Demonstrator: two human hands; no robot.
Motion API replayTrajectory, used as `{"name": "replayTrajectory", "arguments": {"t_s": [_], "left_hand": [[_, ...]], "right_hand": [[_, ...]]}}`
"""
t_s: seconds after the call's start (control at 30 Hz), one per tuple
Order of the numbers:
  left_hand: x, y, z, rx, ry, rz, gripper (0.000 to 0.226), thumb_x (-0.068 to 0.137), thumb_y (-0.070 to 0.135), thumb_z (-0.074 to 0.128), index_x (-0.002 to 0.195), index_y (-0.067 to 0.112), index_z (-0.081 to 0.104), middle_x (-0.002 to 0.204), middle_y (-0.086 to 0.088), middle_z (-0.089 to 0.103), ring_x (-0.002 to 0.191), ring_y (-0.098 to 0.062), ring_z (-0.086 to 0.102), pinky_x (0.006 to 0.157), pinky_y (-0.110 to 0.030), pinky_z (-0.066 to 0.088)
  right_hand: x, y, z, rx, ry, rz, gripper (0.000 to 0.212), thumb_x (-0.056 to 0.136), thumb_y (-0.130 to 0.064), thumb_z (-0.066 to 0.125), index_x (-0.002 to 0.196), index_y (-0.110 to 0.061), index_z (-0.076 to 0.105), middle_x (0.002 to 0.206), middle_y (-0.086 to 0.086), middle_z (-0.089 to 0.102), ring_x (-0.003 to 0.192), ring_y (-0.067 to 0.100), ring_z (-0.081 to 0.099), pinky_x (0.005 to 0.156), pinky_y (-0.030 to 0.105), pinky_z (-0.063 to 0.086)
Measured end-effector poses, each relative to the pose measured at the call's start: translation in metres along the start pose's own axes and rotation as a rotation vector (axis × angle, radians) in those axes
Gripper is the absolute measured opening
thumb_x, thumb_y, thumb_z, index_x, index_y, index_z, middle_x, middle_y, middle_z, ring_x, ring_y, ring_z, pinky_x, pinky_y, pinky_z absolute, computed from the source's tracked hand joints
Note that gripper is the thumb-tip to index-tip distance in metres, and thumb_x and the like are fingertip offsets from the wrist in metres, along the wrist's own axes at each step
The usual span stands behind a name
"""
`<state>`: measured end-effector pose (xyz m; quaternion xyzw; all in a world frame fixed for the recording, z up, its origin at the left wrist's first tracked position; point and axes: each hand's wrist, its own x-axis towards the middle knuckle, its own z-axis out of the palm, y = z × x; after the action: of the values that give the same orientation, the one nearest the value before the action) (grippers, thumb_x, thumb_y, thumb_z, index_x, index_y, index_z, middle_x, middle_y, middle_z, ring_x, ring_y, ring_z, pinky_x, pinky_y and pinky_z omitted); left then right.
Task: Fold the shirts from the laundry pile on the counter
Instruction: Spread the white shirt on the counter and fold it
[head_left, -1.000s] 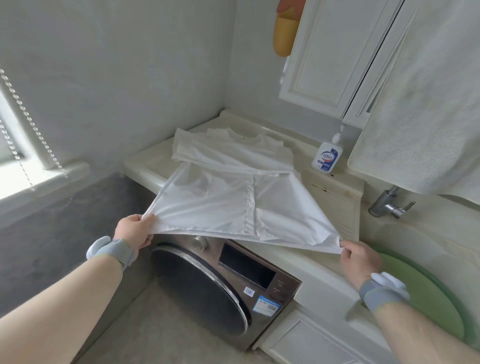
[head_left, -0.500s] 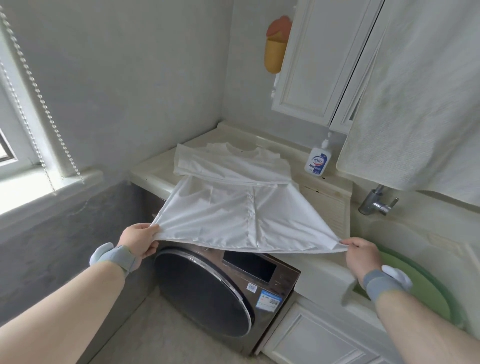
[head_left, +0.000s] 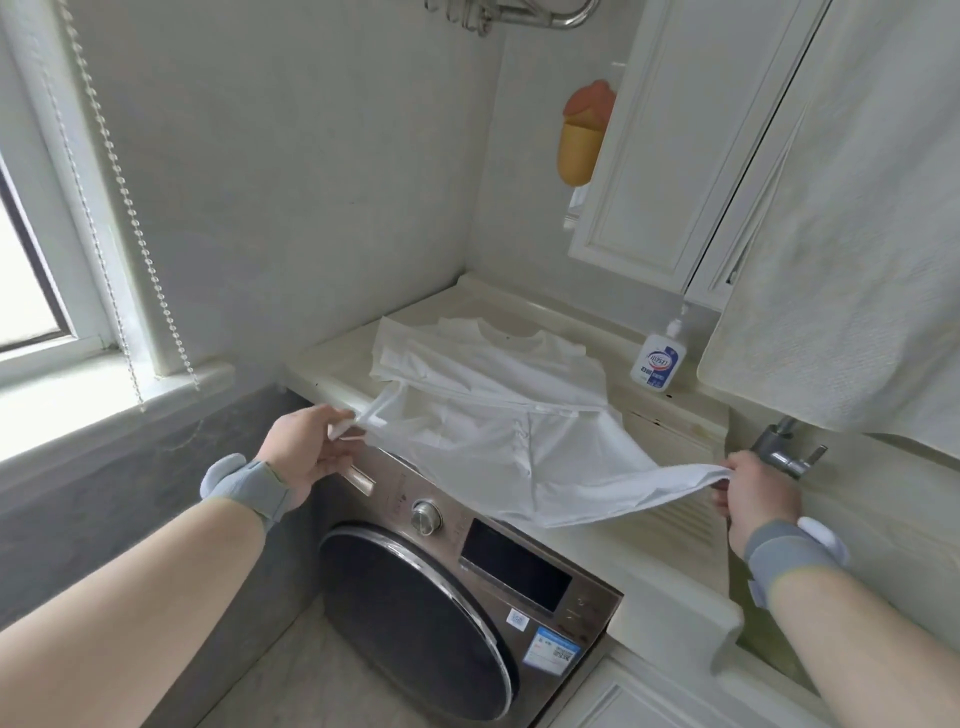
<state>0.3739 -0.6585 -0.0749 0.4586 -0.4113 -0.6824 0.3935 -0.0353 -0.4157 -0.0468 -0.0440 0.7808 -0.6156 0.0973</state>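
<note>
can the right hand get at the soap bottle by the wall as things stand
Probably not right away: the right hand pinches the white shirt's hem, so its grip is taken. The path to the soap bottle looks open otherwise, across bare counter.

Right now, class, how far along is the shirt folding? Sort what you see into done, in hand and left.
Done: sleeves look folded in on the white shirt. In hand: left hand and right hand pinch its hem corners, lifted off the counter. Left: folding the hem up to the collar.
</note>
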Motion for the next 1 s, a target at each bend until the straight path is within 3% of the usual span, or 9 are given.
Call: {"name": "replayTrajectory", "arguments": {"t_s": [0.1,0.27,0.37,0.43,0.5,0.6,0.77,0.9,1.0], "left_hand": [[0.014,0.031,0.016,-0.067,-0.072,0.021,0.027,0.091,0.017,0.033,0.091,0.016,0.060,0.083,-0.003,0.076,0.066,-0.018,0.071,0.057,-0.026,0.052],[0.061,0.077,0.048,-0.002,-0.084,0.104,0.037,0.086,0.011,0.031,0.107,0.011,0.061,0.099,-0.005,0.072,0.079,-0.020,0.069,0.062,-0.028,0.048],[0.098,0.097,0.068,0.061,-0.075,0.105,0.039,0.088,0.009,0.031,0.115,0.011,0.059,0.102,-0.002,0.070,0.081,-0.020,0.067,0.063,-0.029,0.049],[0.140,0.106,0.083,0.090,-0.027,0.092,0.035,0.090,0.009,0.035,0.115,0.014,0.059,0.099,0.000,0.069,0.079,-0.017,0.067,0.060,-0.027,0.050],[0.172,0.112,0.094,0.140,0.007,0.088,0.032,0.090,0.009,0.039,0.113,0.017,0.060,0.095,0.002,0.069,0.072,-0.013,0.068,0.056,-0.024,0.050],[0.231,0.118,0.117,0.228,0.050,0.062,0.023,0.094,0.015,0.043,0.107,0.020,0.061,0.091,0.005,0.068,0.058,-0.007,0.067,0.054,-0.023,0.049],[0.287,0.109,0.127,0.308,0.133,0.006,0.015,0.093,0.017,0.045,0.094,0.019,0.060,0.090,0.004,0.069,0.071,-0.014,0.066,0.056,-0.027,0.047],[0.322,0.097,0.135,0.352,0.153,-0.041,0.017,0.093,0.019,0.043,0.101,0.017,0.058,0.091,0.004,0.069,0.073,-0.015,0.066,0.056,-0.027,0.046],[0.337,0.092,0.139,0.362,0.159,-0.055,0.020,0.092,0.019,0.043,0.106,0.018,0.057,0.091,0.005,0.069,0.073,-0.013,0.066,0.056,-0.026,0.044]], "right_hand": [[0.021,-0.024,0.013,0.099,-0.026,0.014,0.021,0.073,-0.028,0.049,0.064,-0.014,0.063,0.040,-0.002,0.058,0.028,0.012,0.050,0.043,0.023,0.037],[0.066,-0.066,0.048,0.090,-0.129,-0.015,0.024,0.069,-0.033,0.047,0.070,-0.016,0.064,0.068,0.001,0.069,0.050,0.019,0.058,0.041,0.022,0.036],[0.095,-0.088,0.078,0.082,-0.153,-0.032,0.018,0.074,-0.033,0.050,0.072,-0.019,0.061,0.071,0.000,0.068,0.042,0.016,0.057,0.034,0.018,0.034],[0.132,-0.098,0.112,0.041,-0.192,-0.052,0.022,0.074,-0.038,0.050,0.075,-0.019,0.061,0.073,-0.002,0.068,0.037,0.011,0.055,0.038,0.019,0.037],[0.160,-0.105,0.140,-0.022,-0.229,-0.074,0.027,0.077,-0.042,0.051,0.085,-0.019,0.064,0.081,-0.004,0.070,0.046,0.011,0.057,0.048,0.024,0.039],[0.214,-0.109,0.192,-0.147,-0.341,-0.147,0.025,0.096,-0.022,0.043,0.112,-0.016,0.063,0.106,-0.001,0.065,0.063,0.009,0.053,0.062,0.029,0.043],[0.251,-0.098,0.239,-0.184,-0.423,-0.134,0.010,0.092,-0.024,0.051,0.099,-0.024,0.057,0.101,0.000,0.061,0.068,0.004,0.054,0.060,0.024,0.043],[0.279,-0.078,0.268,-0.184,-0.438,-0.101,0.030,0.089,-0.031,0.053,0.114,-0.018,0.062,0.100,0.000,0.061,0.072,0.008,0.057,0.064,0.024,0.045],[0.297,-0.067,0.281,-0.276,-0.514,-0.119,0.030,0.096,-0.016,0.042,0.119,-0.009,0.061,0.111,0.008,0.062,0.092,0.022,0.058,0.073,0.026,0.043]]}}
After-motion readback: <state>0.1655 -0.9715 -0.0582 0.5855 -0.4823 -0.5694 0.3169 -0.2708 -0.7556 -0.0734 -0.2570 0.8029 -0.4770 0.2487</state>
